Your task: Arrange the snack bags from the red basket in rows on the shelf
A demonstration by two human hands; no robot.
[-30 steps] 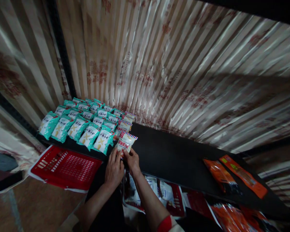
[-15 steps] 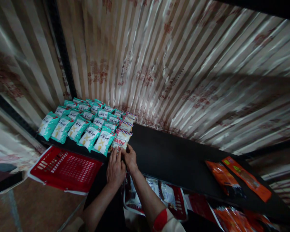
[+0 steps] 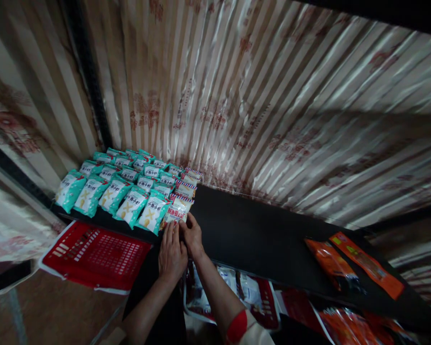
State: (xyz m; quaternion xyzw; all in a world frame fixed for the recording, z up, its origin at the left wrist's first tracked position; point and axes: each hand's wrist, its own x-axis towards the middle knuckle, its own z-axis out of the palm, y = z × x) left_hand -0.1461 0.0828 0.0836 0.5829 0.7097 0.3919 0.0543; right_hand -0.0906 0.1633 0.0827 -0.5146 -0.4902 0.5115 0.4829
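At the front of a short row of white snack packets with red lettering and striped tops, one snack packet point(image 3: 178, 207) leans back on the black shelf. My left hand point(image 3: 172, 251) is on its lower front edge, fingers close together and bent over the bottom. My right hand point(image 3: 193, 235) grips the lower right corner, fingers curled and thumb near the left hand. Several teal-and-white snack packets point(image 3: 153, 211) stand in rows directly to the left, the closest one beside the held packet.
The black shelf point(image 3: 244, 225) runs right to two orange packets point(image 3: 330, 263). Below its front edge are a red basket point(image 3: 93, 256) at left, another basket point(image 3: 273, 311) holding white packets, and more orange packets point(image 3: 348, 326). Patterned curtain point(image 3: 215, 96) hangs behind.
The view has shifted slightly. Both hands stay at the front white snack packet, the right hand's fingers a little lower along its right edge.
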